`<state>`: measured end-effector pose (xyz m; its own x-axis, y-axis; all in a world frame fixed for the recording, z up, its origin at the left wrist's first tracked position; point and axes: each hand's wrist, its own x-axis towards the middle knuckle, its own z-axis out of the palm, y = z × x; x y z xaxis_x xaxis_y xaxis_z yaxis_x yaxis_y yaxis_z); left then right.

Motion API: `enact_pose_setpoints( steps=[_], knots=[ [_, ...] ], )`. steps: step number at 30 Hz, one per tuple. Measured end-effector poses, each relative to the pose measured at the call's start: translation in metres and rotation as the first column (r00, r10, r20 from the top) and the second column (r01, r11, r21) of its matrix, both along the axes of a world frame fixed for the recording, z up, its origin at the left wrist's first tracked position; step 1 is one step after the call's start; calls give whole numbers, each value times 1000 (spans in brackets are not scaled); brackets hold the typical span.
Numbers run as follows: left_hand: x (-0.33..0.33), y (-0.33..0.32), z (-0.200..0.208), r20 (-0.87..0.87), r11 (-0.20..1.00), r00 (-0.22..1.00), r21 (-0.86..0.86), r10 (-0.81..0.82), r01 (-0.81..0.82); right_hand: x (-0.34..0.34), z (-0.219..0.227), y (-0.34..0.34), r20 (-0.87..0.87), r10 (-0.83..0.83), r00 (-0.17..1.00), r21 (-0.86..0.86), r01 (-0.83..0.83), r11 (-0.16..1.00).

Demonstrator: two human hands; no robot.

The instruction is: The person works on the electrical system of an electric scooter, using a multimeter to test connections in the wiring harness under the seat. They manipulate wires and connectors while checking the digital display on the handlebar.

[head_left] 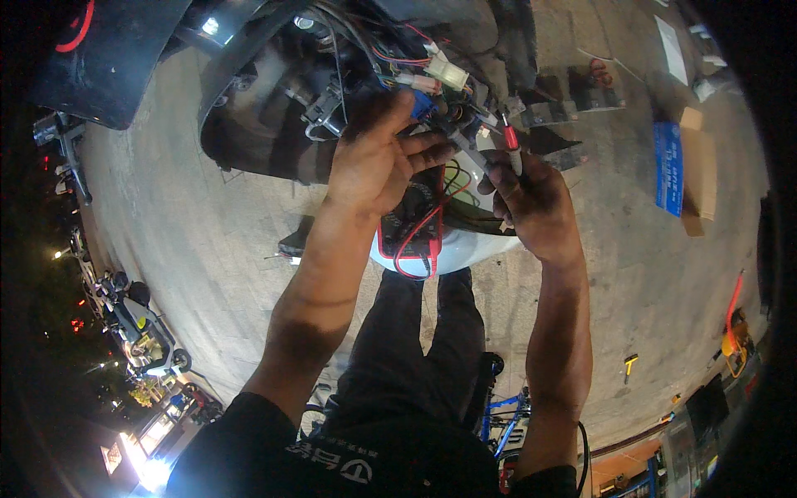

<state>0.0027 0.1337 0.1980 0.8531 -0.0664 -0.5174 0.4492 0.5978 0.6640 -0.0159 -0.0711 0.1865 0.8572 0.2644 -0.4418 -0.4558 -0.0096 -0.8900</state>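
A tangle of wires and plugs hangs from the opened front of a scooter, with a white connector [448,73] near its top. My left hand [378,162] reaches into it, thumb and fingers closed about a blue connector [422,105]. My right hand [535,199] grips a red test probe [510,139], thin metal tip upward. A grey strip-like piece [470,153] lies between the fingertips of both hands; its kind is unclear. Below them a multimeter [411,222] with a red rim rests on a pale body panel [477,249], a red lead looping over it.
Dark curved scooter panels [220,124] surround the wiring at upper left. On the paved floor to the right are an open blue cardboard box [669,170] and a small yellow-headed tool [630,365]. Dark loose parts [544,112] lie beyond my right hand. Parked scooters [137,324] stand at far left.
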Motion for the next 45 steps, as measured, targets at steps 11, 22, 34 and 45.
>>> enact_pose_setpoints(
  steps=[11, 22, 34, 45],
  knots=[
    [-3, 8, -4, 77, 1000, 997, -20, -3, 5, 2, 9, 2, -112, 39, 993, 80, -30, 996],
    [-1, 10, -7, 67, 999, 997, 10, -34, 33, -4, 4, 10, -82, 16, 996, 111, -7, 994],
    [-6, -4, -4, 77, 992, 996, 114, 48, -56, 0, -20, -1, 317, 85, 945, -219, -15, 976],
    [4, -7, 0, 23, 995, 997, 52, 80, -81, 51, -8, 22, 297, -118, 948, 53, 107, 993]
  ],
)
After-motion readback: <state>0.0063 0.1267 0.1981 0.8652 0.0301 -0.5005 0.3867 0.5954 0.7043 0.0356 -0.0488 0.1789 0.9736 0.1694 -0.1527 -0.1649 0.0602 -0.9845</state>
